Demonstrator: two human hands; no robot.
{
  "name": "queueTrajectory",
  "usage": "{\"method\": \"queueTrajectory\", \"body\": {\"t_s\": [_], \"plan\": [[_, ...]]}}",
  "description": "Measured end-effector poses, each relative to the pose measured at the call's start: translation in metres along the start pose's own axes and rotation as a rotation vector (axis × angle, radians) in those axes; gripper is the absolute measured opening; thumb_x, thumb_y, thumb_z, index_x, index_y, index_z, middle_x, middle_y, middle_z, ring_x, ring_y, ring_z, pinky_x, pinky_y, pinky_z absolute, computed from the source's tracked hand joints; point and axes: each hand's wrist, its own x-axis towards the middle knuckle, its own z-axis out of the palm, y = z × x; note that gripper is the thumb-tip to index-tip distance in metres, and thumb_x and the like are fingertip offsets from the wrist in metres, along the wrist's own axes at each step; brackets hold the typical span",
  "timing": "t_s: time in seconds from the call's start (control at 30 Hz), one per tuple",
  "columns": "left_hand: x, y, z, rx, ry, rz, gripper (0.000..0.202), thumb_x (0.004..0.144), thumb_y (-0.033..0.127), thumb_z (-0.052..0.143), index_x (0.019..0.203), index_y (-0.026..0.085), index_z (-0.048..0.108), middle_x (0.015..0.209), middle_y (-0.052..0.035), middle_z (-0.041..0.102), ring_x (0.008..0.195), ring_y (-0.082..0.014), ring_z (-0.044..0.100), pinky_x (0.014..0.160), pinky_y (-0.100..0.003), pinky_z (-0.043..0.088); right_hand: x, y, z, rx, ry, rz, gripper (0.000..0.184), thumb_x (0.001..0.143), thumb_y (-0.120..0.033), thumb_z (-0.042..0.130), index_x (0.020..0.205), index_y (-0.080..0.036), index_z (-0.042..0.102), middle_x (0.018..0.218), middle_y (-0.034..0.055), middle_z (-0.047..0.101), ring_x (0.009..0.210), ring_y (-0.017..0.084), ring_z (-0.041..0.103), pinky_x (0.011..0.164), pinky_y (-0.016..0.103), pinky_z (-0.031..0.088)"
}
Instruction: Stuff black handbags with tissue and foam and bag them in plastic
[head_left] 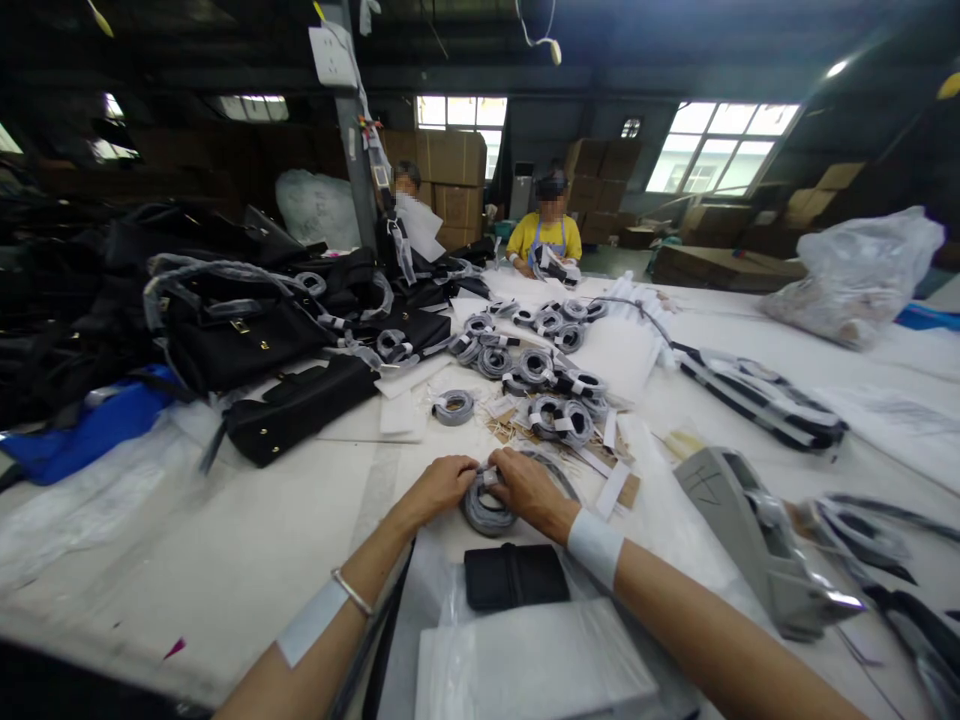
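One coiled strap (pixel 487 518), grey-wrapped, is lying on the bench (pixel 300 540) just beyond a black pouch (pixel 487 580); left hand (pixel 453 482) and right hand (pixel 525 488) are gripping its far side, fingers curled nearly closed; presumably light, springy, slick, best pinched across its stacked turns.

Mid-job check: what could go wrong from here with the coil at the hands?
The grey coil might loosen if the left hand or right hand slips. The black pouch lies close on the near side and could get nudged. Other coils lie heaped just beyond and might be knocked.
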Motion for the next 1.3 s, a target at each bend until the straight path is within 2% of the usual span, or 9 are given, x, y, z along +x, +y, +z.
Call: {"method": "queueTrajectory", "body": {"t_s": [0.2,0.37,0.5,0.57,0.67,0.87,1.0,1.17,1.3], "plan": [[0.001,0.006,0.010,0.116,0.018,-0.048,0.030,0.079,0.027,0.059,0.107,0.018,0.066,0.107,-0.0083,0.071,0.100,-0.0242,0.064,0.086,-0.031,0.046,0.003,0.002,0.002,-0.008,-0.004,-0.074,0.049,0.086,-0.014,0.062,0.134,-0.017,0.050,0.120,0.0119,0.061,0.112,0.023,0.058,0.095,0.031,0.042],[0.003,0.014,0.014,0.237,0.012,-0.056,0.037,0.078,0.015,0.055,0.114,0.016,0.062,0.113,-0.0117,0.067,0.107,-0.0253,0.061,0.095,-0.033,0.043,0.008,-0.003,0.000,-0.062,0.045,-0.019,0.026,0.086,-0.025,0.063,0.110,-0.016,0.067,0.111,0.0139,0.064,0.106,0.028,0.059,0.089,0.037,0.046],[0.005,0.017,0.013,0.310,-0.016,-0.020,0.044,0.076,0.009,0.054,0.119,0.018,0.059,0.117,-0.0111,0.065,0.113,-0.0253,0.060,0.099,-0.034,0.041,0.008,-0.008,-0.002,-0.115,0.111,-0.007,0.036,0.080,-0.036,0.069,0.111,-0.017,0.069,0.136,0.0159,0.055,0.128,0.033,0.045,0.105,0.047,0.035],[0.006,0.017,0.013,0.335,-0.028,-0.005,0.045,0.075,0.008,0.053,0.119,0.019,0.058,0.118,-0.0102,0.064,0.113,-0.0244,0.060,0.099,-0.034,0.041,0.008,-0.007,-0.001,-0.122,0.104,-0.004,0.038,0.080,-0.039,0.069,0.109,-0.015,0.070,0.129,0.0162,0.062,0.124,0.032,0.051,0.108,0.048,0.031],[0.006,0.018,0.011,0.356,-0.033,-0.012,0.041,0.077,0.010,0.054,0.116,0.020,0.060,0.116,-0.0088,0.064,0.109,-0.0231,0.062,0.095,-0.032,0.042,0.008,-0.006,0.002,-0.117,0.076,0.011,0.035,0.084,-0.039,0.066,0.100,-0.010,0.073,0.102,0.0172,0.072,0.103,0.031,0.064,0.100,0.046,0.039],[0.006,0.020,0.007,0.354,-0.011,-0.062,0.027,0.087,0.031,0.053,0.112,0.025,0.062,0.113,-0.0044,0.069,0.107,-0.0239,0.063,0.086,-0.033,0.043,0.009,-0.005,-0.007,-0.066,0.041,-0.001,0.037,0.081,-0.040,0.072,0.105,-0.011,0.074,0.101,0.0157,0.074,0.097,0.031,0.068,0.083,0.039,0.050],[0.006,0.021,0.009,0.354,0.003,-0.091,0.024,0.090,0.034,0.050,0.109,0.028,0.063,0.111,-0.0031,0.070,0.107,-0.0234,0.062,0.081,-0.032,0.043,-0.011,0.022,-0.039,-0.023,0.053,-0.045,0.032,0.089,-0.034,0.068,0.120,-0.026,0.068,0.114,0.0013,0.073,0.101,0.017,0.067,0.085,0.023,0.049],[0.009,0.017,0.014,0.339,0.021,-0.095,0.024,0.088,0.032,0.052,0.110,0.028,0.062,0.114,-0.0031,0.069,0.109,-0.0219,0.061,0.085,-0.031,0.042,-0.069,0.085,-0.071,-0.151,0.050,0.033,0.024,0.090,-0.012,0.056,0.104,-0.020,0.074,0.105,0.0071,0.073,0.099,0.021,0.067,0.084,0.030,0.049],[0.010,0.017,0.015,0.339,0.024,-0.090,0.022,0.088,0.031,0.052,0.108,0.027,0.062,0.112,-0.0027,0.069,0.107,-0.0216,0.061,0.086,-0.030,0.042,-0.099,0.108,-0.060,-0.291,-0.054,-0.026,0.027,0.082,-0.003,0.058,0.100,-0.018,0.073,0.105,0.0098,0.071,0.102,0.022,0.063,0.087,0.032,0.047]]}}
